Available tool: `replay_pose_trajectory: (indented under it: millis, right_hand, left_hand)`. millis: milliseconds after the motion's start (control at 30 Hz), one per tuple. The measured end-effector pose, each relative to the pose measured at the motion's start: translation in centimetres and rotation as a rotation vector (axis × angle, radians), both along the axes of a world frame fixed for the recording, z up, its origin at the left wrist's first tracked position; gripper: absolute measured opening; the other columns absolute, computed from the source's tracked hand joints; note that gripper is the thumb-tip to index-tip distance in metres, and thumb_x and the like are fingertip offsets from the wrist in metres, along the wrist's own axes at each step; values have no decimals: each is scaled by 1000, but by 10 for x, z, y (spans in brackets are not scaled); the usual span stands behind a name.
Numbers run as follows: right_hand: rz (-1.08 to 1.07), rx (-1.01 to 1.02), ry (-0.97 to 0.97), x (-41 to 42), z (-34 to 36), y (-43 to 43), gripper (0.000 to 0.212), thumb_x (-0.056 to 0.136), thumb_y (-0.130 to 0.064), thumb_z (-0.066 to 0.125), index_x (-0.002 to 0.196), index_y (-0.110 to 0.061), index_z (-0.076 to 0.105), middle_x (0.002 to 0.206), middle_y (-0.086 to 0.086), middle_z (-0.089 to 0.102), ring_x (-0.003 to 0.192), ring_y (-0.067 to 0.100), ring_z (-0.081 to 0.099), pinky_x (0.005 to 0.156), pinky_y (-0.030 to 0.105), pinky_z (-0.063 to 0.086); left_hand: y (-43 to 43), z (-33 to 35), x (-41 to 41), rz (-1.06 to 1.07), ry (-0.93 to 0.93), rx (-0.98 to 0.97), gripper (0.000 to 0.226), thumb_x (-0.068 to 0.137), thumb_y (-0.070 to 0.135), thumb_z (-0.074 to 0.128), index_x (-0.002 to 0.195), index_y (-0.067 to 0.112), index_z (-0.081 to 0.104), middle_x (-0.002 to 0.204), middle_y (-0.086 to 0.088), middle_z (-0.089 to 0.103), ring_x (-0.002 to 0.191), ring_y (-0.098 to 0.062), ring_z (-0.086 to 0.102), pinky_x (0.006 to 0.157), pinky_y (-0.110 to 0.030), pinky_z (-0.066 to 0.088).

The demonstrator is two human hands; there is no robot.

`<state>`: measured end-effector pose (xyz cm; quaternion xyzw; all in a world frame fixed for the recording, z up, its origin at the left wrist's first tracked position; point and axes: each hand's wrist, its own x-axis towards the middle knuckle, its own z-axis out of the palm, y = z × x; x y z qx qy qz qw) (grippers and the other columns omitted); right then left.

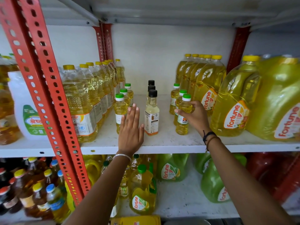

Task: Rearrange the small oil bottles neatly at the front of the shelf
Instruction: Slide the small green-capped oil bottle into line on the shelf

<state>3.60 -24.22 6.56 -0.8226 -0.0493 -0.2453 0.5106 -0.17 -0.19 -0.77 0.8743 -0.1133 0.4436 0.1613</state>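
Observation:
Three short rows of small oil bottles stand on the white shelf (162, 145). The left row has green caps, with its front bottle (119, 108) right beside my left hand (131, 130), which is flat, fingers straight and together, holding nothing. The middle row has black caps, and its front bottle (151, 116) stands apart from both hands. On the right, my right hand (195, 116) grips the front green-capped bottle (184, 116) around its upper body; two more stand behind it.
Tall yellow-capped oil bottles (84, 101) line the left side and large Fortune jugs (233, 103) crowd the right. A red slotted upright (48, 88) crosses at the left. The lower shelf holds more oil bottles and green jugs (214, 184).

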Motion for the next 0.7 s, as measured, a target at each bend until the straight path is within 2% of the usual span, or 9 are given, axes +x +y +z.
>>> replay_pose_trajectory:
  millis: [100, 167, 300, 467, 600, 700]
  right_hand:
    - [70, 26, 15, -2, -7, -2, 55, 70, -32, 80, 117, -19, 54, 114, 5, 67, 104, 21, 64, 90, 39, 54]
    - [80, 14, 31, -4, -6, -3, 55, 70, -34, 79, 119, -20, 55, 114, 6, 69, 103, 22, 66, 92, 44, 55]
    - [65, 0, 30, -12, -7, -8, 58, 67, -39, 79, 119, -23, 57, 110, 4, 71, 100, 20, 67, 90, 45, 56]
    - [24, -37, 17, -28, -9, -13, 65, 65, -44, 79, 121, -20, 57, 109, 4, 71, 99, 20, 67, 88, 42, 57]
    - [2, -55, -12, -40, -8, -15, 61, 70, -35, 79, 123, -15, 56, 107, 3, 66, 97, 19, 63, 82, 31, 54]
    - [7, -63, -28, -49, -7, -16, 59, 71, -33, 79, 123, -15, 57, 105, 3, 66, 95, 18, 63, 82, 30, 53]
  left_hand:
    - [0, 0, 1, 2, 5, 5, 59, 99, 31, 27, 152, 8, 12, 160, -4, 5, 148, -17, 3, 119, -36, 2]
    - [1, 0, 1, 6, 7, 6, 59, 99, 31, 27, 152, 9, 12, 160, -4, 5, 148, -18, 3, 119, -35, 1]
    - [1, -1, 1, 6, 12, 3, 59, 99, 30, 28, 152, 9, 12, 160, -4, 5, 148, -17, 2, 119, -34, -1]
    - [0, -1, 1, 0, 16, 6, 59, 99, 30, 28, 152, 9, 13, 160, -4, 6, 148, -19, 3, 119, -36, 2]
    - [0, 0, 1, -15, 21, 5, 59, 99, 29, 29, 152, 9, 14, 160, -5, 7, 148, -19, 4, 119, -41, 7]
    - [0, 0, 0, -18, 25, 8, 59, 100, 29, 29, 152, 8, 14, 160, -5, 6, 148, -19, 3, 119, -42, 7]
